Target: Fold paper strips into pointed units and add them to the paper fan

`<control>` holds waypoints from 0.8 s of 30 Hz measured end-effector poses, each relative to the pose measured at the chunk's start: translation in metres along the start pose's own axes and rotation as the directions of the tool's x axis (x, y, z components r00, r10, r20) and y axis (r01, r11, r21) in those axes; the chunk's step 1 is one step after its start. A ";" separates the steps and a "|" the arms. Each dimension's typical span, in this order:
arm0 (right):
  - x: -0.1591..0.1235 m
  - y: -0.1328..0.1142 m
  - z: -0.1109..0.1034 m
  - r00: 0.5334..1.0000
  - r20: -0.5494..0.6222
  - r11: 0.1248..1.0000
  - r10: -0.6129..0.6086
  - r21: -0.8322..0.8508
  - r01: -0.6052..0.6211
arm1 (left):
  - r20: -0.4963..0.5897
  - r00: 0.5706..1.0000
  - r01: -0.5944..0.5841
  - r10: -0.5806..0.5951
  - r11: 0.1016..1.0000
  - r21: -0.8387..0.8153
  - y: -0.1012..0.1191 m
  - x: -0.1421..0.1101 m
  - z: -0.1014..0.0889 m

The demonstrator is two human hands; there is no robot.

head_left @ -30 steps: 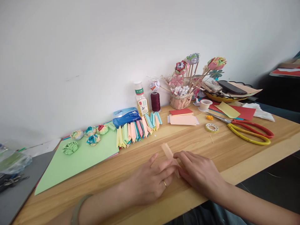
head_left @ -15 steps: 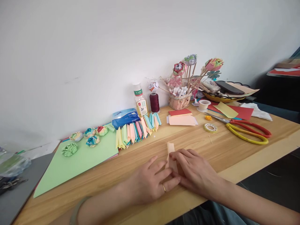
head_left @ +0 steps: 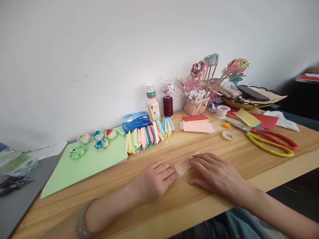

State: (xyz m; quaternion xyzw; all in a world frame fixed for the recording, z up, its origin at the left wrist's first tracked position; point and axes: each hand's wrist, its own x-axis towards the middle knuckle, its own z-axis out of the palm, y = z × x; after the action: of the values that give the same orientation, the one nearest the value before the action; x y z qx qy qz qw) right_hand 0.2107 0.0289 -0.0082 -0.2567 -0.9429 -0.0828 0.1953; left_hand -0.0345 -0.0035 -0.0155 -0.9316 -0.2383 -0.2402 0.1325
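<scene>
A small peach paper strip (head_left: 183, 165) lies flat on the wooden table (head_left: 154, 212) between my two hands. My left hand (head_left: 156, 181) rests on the table with its fingers curled, the fingertips at the strip's left end. My right hand (head_left: 215, 175) lies over the strip's right part, fingers stretched out and pressing it down. A ring shows on my left hand and a pale bangle on that wrist.
Behind the hands stand a row of folded coloured paper pieces (head_left: 148, 134), a large green sheet (head_left: 87, 164) with paper roses (head_left: 77, 151), a peach and red paper stack (head_left: 197, 124), scissors (head_left: 270, 142), tape rolls (head_left: 228, 135), a bottle (head_left: 154, 104), a thread spool (head_left: 167, 106) and a flower basket (head_left: 196, 104).
The peach strip stood folded and upright between my fingers; now it lies flat on the table under my right hand. My left hand has drawn back a little to the left.
</scene>
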 end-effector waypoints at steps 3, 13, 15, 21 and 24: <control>0.005 0.008 0.002 0.998 0.049 0.999 -0.035 0.034 0.033 | 0.026 0.999 0.031 -0.028 0.995 -0.096 -0.003 0.002 -0.001; 0.020 0.015 -0.001 0.988 0.092 0.989 -0.124 0.092 0.116 | 0.009 1.000 -0.015 0.014 0.984 0.175 -0.005 0.003 -0.001; 0.022 0.015 -0.002 0.987 0.082 0.989 -0.138 0.072 0.133 | 0.064 0.998 -0.036 0.023 0.976 0.215 -0.006 0.003 -0.002; 0.025 0.018 -0.009 0.967 0.157 0.976 -0.200 0.116 0.183 | 0.105 0.994 -0.058 0.038 0.980 0.190 -0.011 -0.004 0.002; 0.025 0.019 -0.011 0.959 0.099 0.963 -0.265 0.074 0.259 | 0.075 0.997 -0.044 0.032 0.986 0.162 -0.012 -0.006 0.006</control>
State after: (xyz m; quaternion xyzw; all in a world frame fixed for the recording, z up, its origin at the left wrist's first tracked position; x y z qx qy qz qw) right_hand 0.2045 0.0536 0.0134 -0.1278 -0.9798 -0.0656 0.1388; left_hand -0.0425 0.0069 -0.0221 -0.9301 -0.2440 -0.1835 0.2043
